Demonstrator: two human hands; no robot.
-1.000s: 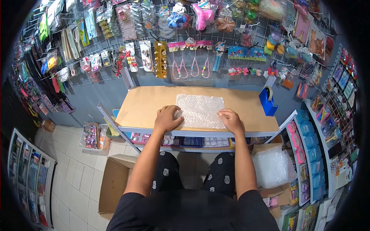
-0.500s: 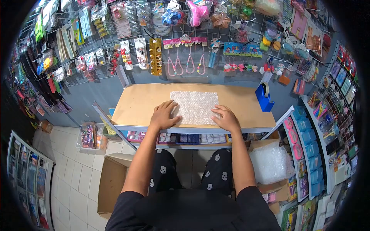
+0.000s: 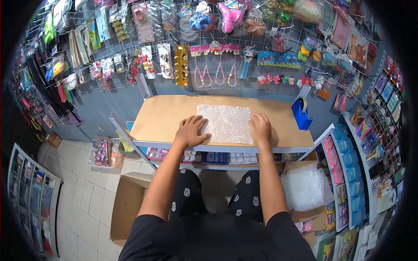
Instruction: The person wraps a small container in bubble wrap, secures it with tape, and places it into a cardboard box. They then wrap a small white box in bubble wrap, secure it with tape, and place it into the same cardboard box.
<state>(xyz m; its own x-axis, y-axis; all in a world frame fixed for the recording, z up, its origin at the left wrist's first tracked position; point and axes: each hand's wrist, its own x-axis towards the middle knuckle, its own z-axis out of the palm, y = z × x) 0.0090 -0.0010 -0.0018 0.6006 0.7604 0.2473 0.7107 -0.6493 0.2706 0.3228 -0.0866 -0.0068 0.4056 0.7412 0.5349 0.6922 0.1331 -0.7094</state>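
A rectangular sheet of bubble wrap [image 3: 226, 125] lies flat on the wooden tabletop [image 3: 163, 115]. My left hand [image 3: 190, 132] rests at its left edge, fingers spread and palm down, with fingertips and thumb on the sheet. At the right edge, my right hand [image 3: 261, 130] is turned partly on its side, its fingers together and curled at the border of the bubble wrap. The inner side of that hand is partly hidden. A blue tape dispenser [image 3: 301, 114] stands to the right on the tabletop.
Hair accessories and small packaged goods hang on a wire grid [image 3: 213, 48] behind the table. An open cardboard box [image 3: 126, 206] sits on the floor at left. More bubble wrap [image 3: 305, 187] is stacked at right, beside blue drawers [image 3: 355, 174]. A shelf below the tabletop holds baskets [image 3: 215, 157].
My right hand has turned from lying flat with spread fingers to having its fingers together at the sheet's right edge. My left hand stays on the left side. The view has shifted slightly.
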